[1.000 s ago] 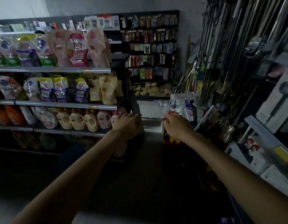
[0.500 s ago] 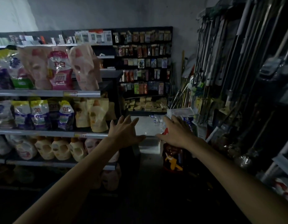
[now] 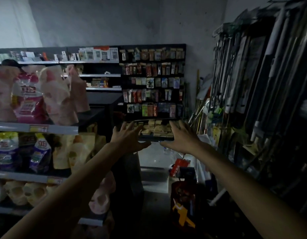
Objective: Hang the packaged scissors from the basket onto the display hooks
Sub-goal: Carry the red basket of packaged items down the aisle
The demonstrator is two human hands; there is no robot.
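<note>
A dim shop aisle: shelves (image 3: 35, 128) of pouches (image 3: 28, 94) at 9 o'clock, a back wall of hooks (image 3: 152, 83) crowded with small hung packs at 12, and mops (image 3: 244, 83) leaning at 3. A second ago the right hand (image 3: 182, 138) was down at the basket (image 3: 183, 200), closed on a clear pack, with the left hand (image 3: 130, 140) curled beside it. Now both are raised at arm's length toward the hooks, and the view has tipped up with them. The fingers (image 3: 122, 127) of each hand are spread wide and flat, and neither hand holds anything. Where the clear pack went cannot be told. Nothing is in hand to hang and the hooks look well apart from the hands, so I judge the task barely begun: a pack has yet to be fetched from the basket. The basket sits low at 5 o'clock, dark red, with a yellow shape on its front. A red-and-white pack (image 3: 179, 165) stands just above it. The rest of its load is too dark to make out, so I cannot say which item, if any, is the scissors.
</note>
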